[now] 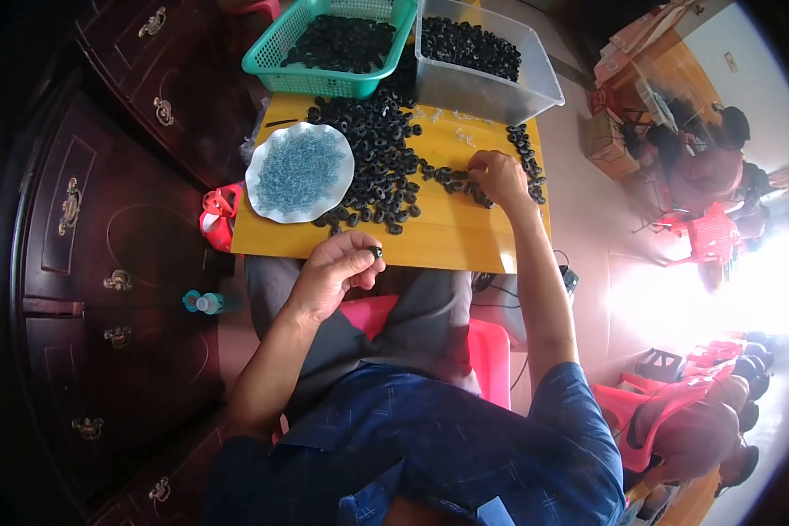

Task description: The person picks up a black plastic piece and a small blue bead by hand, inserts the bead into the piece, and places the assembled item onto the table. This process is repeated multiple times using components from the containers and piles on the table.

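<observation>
My left hand [335, 270] is just off the table's near edge. Its thumb and fingers pinch a small round black plastic piece [376, 252]. Over the right part of the yellow table [438, 243], my right hand [501, 180] reaches down with bent fingers close together at a short row of similar black pieces [451, 180]. Whatever its fingertips hold is hidden. A large heap of the black pieces [377, 153] covers the table's middle. Left of it, a white wavy-rimmed plate [300, 216] bears many tiny bluish, shiny bits [300, 171] whose kind is too small to tell.
At the far edge stand a green basket [324, 86] and a clear plastic bin [491, 92], both holding black pieces. More black pieces [526, 153] line the right side, near small clear bits [465, 138]. Dark wooden drawers [114, 202] rise at left. Other people sit at far right.
</observation>
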`<state>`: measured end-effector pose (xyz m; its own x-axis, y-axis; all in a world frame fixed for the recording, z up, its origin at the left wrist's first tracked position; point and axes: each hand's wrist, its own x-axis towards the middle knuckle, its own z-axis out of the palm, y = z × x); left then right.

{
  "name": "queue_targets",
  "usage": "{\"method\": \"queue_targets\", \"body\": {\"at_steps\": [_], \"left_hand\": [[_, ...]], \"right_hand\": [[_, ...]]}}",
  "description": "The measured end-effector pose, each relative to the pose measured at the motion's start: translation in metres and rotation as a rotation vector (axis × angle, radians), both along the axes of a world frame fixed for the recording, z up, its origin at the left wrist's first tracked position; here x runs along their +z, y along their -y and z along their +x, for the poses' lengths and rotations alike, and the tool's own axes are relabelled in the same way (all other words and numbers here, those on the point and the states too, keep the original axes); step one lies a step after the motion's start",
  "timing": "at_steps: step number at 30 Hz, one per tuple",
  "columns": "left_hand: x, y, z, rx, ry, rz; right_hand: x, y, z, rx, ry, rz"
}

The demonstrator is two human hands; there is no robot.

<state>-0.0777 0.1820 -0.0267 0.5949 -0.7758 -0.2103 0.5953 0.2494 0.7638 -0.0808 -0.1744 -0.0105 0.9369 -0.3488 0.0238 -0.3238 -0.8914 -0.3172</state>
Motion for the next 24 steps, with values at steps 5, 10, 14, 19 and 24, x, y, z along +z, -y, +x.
{"method": "queue_targets", "body": {"at_steps": [5,10,14,19,24], "left_hand": [[-0.001,-0.001,-0.002,-0.004,0.006,-0.004],[0.000,0.001,-0.001,-0.012,-0.008,-0.003],[0.001,0.001,0.000,0.002,-0.011,0.002],[0.000,0.002,-0.002,0.031,0.025,0.020],[0.006,0.004,-0.005,0.014,0.074,0.041]], "right_hand": [[-0.010,0.002,0.003,0.001,-0.009,-0.058],[-0.001,-0.004,-0.002,-0.067,0.090,-0.057],[0.028,-0.048,-0.026,0.083,0.381,0.587],[0.019,-0.122,-0.064,0.278,0.225,1.268],[0.007,-0.160,-0.080,0.229,0.161,1.419]]}}
